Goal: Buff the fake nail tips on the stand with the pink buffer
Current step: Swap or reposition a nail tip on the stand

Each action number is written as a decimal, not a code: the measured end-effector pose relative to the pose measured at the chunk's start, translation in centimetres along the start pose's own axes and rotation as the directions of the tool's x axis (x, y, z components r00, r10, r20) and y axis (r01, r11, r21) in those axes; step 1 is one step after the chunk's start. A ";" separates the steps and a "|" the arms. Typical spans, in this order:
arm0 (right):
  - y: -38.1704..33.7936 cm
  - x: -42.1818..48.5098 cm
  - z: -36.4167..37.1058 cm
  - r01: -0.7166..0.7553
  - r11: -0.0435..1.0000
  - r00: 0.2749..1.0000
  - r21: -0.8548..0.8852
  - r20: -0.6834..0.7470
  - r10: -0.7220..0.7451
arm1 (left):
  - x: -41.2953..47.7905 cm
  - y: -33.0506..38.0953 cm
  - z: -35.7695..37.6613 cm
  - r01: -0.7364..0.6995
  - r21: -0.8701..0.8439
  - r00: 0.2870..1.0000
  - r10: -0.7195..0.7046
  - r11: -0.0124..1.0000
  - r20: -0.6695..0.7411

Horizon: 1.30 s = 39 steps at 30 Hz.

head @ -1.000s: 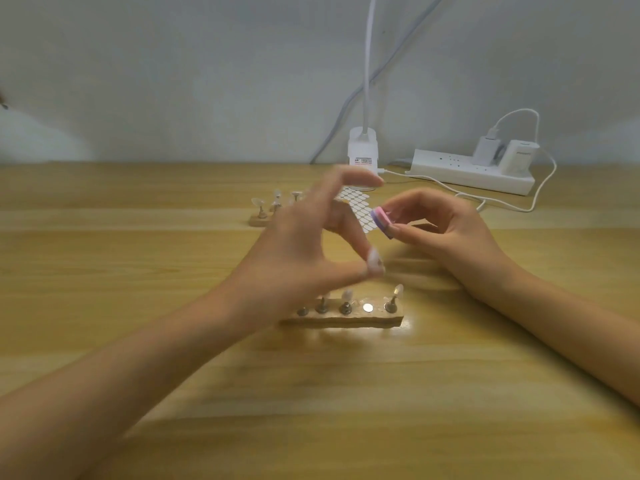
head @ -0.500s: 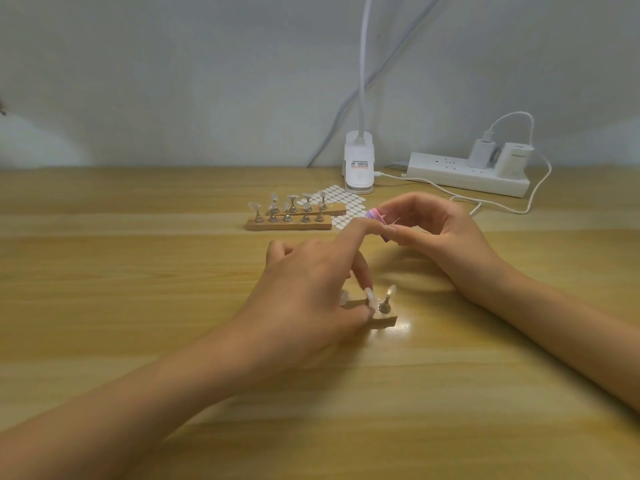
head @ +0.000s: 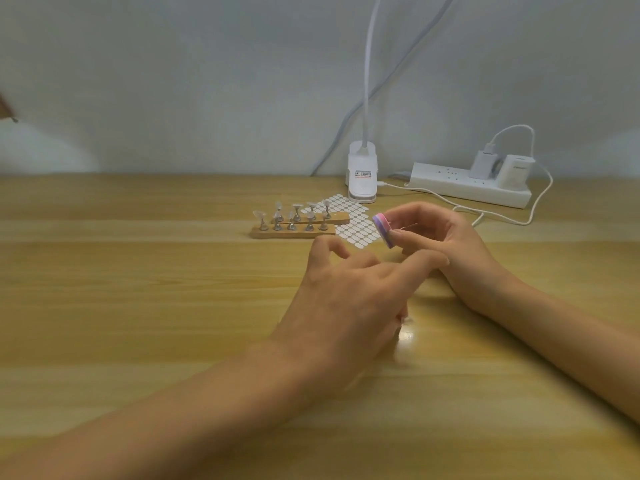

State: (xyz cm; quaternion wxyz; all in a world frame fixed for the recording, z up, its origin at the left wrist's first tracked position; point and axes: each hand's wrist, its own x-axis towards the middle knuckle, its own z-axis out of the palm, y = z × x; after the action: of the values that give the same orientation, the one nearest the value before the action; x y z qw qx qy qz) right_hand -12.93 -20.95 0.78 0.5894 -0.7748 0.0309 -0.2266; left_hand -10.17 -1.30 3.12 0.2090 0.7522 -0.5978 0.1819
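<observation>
Pink buffer (head: 383, 230) is pinched between thumb and fingertips of the right hand (head: 446, 244), raised off the table (head: 138, 306) and touching no nail. The left hand (head: 346, 299) is lowered to the table; whether anything is gripped beneath it cannot be told. Fake nail tips (head: 258, 213) are seen on two wooden stands (head: 294, 232) further back. No buffing contact is made; finished tips cannot be distinguished.

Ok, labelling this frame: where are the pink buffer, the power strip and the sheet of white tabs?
pink buffer (head: 383, 231): head view, striped edge.
power strip (head: 445, 183): head view, left half.
sheet of white tabs (head: 356, 233): head view, near rows.
</observation>
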 end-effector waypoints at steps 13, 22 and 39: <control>-0.5 -0.6 0.7 0.139 0.974 0.990 -0.179 0.042 -0.133 | 0.4 -7.8 0.7 0.352 -0.789 0.911 -0.378 0.504 0.165; -0.5 -1.1 1.5 0.462 0.733 0.886 -0.500 0.219 -0.409 | -0.1 -8.9 2.3 0.356 -0.693 0.924 -0.346 0.627 0.161; -0.1 -0.4 1.4 0.499 0.721 0.867 -0.481 0.270 -0.419 | 0.0 -9.1 2.5 0.347 -0.677 0.929 -0.339 0.649 0.152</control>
State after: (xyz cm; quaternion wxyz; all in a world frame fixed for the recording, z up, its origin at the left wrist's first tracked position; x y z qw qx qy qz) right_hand -12.76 -19.57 0.47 0.2746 -0.9050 -0.1423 -0.2920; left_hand -1.27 -0.80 0.12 0.5018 0.7189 -0.4700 -0.1023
